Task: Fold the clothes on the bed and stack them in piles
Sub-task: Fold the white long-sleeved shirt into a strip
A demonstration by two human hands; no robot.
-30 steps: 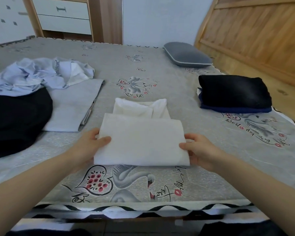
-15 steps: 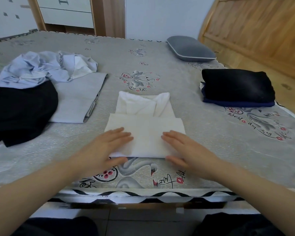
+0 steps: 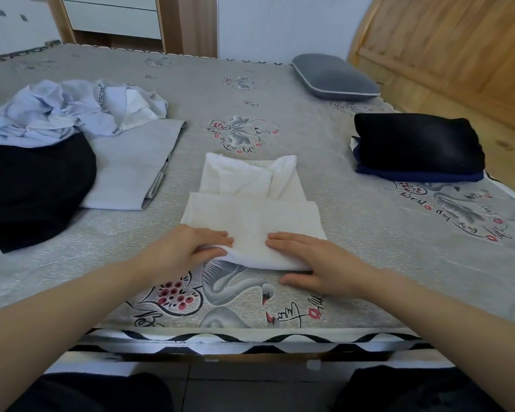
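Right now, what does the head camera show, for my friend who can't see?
Two bare hands, left hand and right hand, grip the near edge of a half-folded white cloth garment on a grey patterned bed. Unfolded clothes lie left; a folded black garment sits right.

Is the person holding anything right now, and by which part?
The white garment, by its near folded edge: left hand and right hand both grip it there.
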